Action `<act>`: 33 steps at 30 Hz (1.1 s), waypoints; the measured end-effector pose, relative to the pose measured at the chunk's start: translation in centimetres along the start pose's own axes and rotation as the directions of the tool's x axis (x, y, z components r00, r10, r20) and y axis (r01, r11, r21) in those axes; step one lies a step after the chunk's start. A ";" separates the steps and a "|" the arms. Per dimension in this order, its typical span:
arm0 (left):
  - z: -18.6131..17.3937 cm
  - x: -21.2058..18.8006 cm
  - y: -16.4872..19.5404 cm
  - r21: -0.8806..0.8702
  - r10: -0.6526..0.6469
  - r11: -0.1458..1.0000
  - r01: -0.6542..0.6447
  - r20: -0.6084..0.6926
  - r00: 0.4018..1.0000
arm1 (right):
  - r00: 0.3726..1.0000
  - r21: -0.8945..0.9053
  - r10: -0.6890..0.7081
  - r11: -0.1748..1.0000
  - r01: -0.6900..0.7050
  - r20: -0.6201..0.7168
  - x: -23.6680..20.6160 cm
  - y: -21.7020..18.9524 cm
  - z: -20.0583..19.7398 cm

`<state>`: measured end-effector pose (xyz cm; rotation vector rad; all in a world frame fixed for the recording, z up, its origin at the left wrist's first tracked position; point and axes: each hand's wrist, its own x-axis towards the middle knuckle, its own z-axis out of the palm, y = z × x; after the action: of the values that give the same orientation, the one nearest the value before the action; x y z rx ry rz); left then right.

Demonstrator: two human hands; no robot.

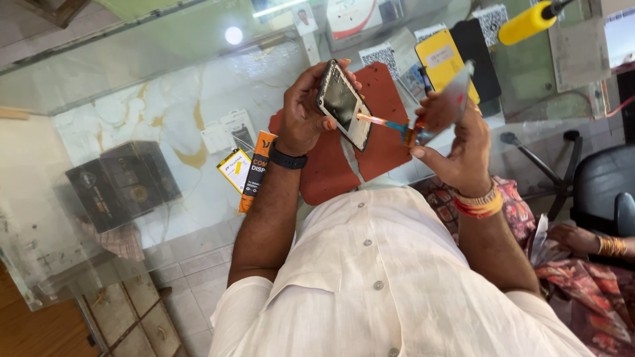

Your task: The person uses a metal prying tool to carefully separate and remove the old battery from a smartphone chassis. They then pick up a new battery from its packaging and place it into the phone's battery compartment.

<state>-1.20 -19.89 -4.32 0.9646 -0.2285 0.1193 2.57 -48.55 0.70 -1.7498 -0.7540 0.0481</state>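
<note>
My left hand (301, 116), with a black watch on its wrist, grips an opened phone body (344, 106), its dark inner side turned to me. My right hand (456, 152), with red and yellow threads on its wrist, holds a detached screen panel (453, 99) tilted away to the right. A thin orange and blue flex cable (383, 122) runs from the phone body to the panel. Both hands are raised above a red work mat (331, 165) on the glass table (165, 112).
An orange box (254, 172) and a yellow-labelled pack (233, 168) lie left of the mat. A yellow phone back (440, 59), a dark panel and a yellow-handled tool (527, 23) lie beyond. A black box (122, 185) sits under the glass. Another person's hand (575, 238) and a black chair (602, 185) are at right.
</note>
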 end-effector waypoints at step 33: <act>0.1 -0.7 -3.3 -0.110 -0.135 0.987 0.113 -0.215 0.967 | 0.977 -0.127 0.122 0.987 -0.100 0.175 2.8 -1.2 5.7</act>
<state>-1.26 -21.84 -7.09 0.8588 0.0323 0.0994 1.91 -42.16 0.89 -1.9174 -0.8040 0.2474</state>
